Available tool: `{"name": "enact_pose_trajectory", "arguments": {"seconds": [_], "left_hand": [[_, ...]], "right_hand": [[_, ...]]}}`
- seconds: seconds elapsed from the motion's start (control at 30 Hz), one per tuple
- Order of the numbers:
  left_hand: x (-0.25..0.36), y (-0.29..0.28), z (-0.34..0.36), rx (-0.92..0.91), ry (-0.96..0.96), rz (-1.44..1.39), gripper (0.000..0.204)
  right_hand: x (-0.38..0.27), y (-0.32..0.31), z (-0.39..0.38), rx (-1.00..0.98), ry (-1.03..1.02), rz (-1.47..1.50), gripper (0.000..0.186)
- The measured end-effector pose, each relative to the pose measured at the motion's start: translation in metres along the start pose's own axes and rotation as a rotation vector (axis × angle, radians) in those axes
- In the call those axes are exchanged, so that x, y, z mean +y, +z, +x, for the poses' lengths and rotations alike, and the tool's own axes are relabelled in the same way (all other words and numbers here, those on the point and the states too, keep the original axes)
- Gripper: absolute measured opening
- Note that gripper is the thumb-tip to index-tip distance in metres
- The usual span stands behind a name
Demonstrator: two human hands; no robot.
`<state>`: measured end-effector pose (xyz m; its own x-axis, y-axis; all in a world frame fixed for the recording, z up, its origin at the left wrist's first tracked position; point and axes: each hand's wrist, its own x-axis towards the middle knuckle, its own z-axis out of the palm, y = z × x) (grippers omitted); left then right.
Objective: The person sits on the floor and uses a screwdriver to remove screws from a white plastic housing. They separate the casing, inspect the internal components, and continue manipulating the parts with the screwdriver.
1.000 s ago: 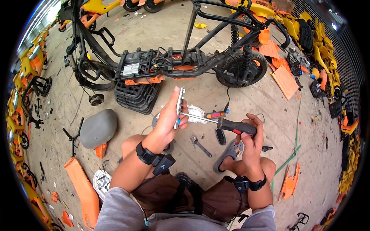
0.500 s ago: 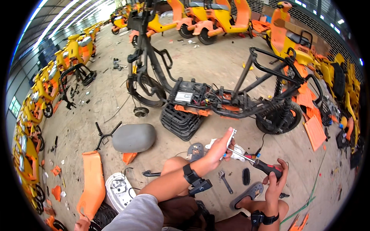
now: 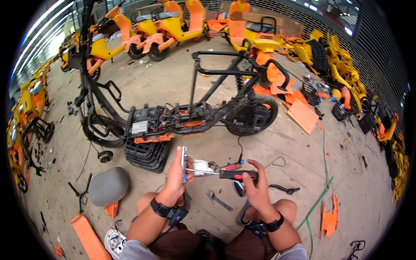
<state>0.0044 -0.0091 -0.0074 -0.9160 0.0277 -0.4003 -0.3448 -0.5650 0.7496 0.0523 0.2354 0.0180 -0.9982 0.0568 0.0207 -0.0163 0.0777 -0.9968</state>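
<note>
My left hand (image 3: 175,175) grips a narrow silvery part (image 3: 184,151) with a small blue piece near its lower end, held upright. My right hand (image 3: 255,188) is closed round the black-and-red handle of a screwdriver (image 3: 229,174), whose shaft runs horizontally to that part; the tip's exact contact is hidden. Behind my hands lie a white housing (image 3: 201,164) and a red-and-black device (image 3: 233,166) on a cable. An open-ended wrench (image 3: 222,203) lies on the floor between my legs.
A stripped scooter frame (image 3: 182,125) stands ahead, beside a black crate (image 3: 145,158). A grey seat (image 3: 108,186), orange panels (image 3: 302,116) and green strap (image 3: 319,201) lie around me. Yellow-orange scooters (image 3: 173,26) line the back; yellow body parts (image 3: 346,73) are piled right.
The camera view tilted up and swung, then partly back, so the scooters behind now show and my hands sit lower and more central than a second ago. Both hands keep their grip.
</note>
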Motion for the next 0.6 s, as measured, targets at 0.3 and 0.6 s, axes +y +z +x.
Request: {"name": "enact_pose_trajectory", "arguments": {"seconds": [0.3, 0.6], "left_hand": [[-0.019, 0.007, 0.009, 0.039, -0.005, 0.198, 0.066], [-0.008, 0.03, 0.002, 0.014, 0.023, 0.137, 0.062]], "right_hand": [[0.005, -0.01, -0.015, -0.001, -0.167, 0.017, 0.048], [0.003, -0.025, -0.01, 0.027, -0.024, -0.035, 0.038]]}}
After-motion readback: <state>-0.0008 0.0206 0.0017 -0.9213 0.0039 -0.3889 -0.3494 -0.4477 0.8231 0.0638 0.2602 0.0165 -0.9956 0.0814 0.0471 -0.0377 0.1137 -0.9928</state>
